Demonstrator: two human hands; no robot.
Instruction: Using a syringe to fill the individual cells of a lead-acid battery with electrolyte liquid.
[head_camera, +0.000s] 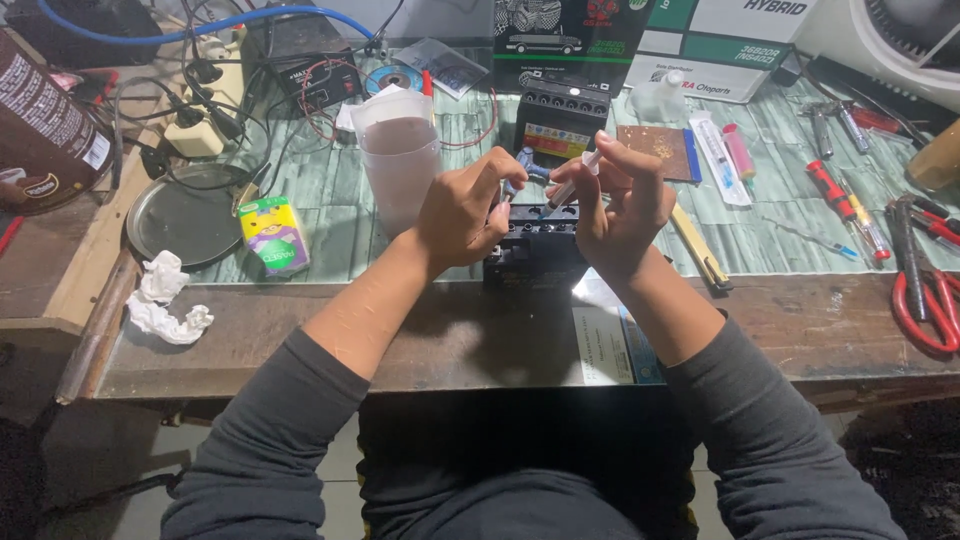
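My right hand grips a clear plastic syringe, its tip angled down toward the top of a small black battery on the workbench. My left hand is closed over the battery's top left, pinching a small blue part between thumb and fingers. Both hands meet above the battery, and their fingers hide much of its top. A second black battery with a coloured label stands just behind.
A translucent plastic cup stands left of my hands. A small green carton, round metal lid and crumpled tissue lie left. Screwdrivers, red-handled pliers, a utility knife lie right. Boxes, cables behind.
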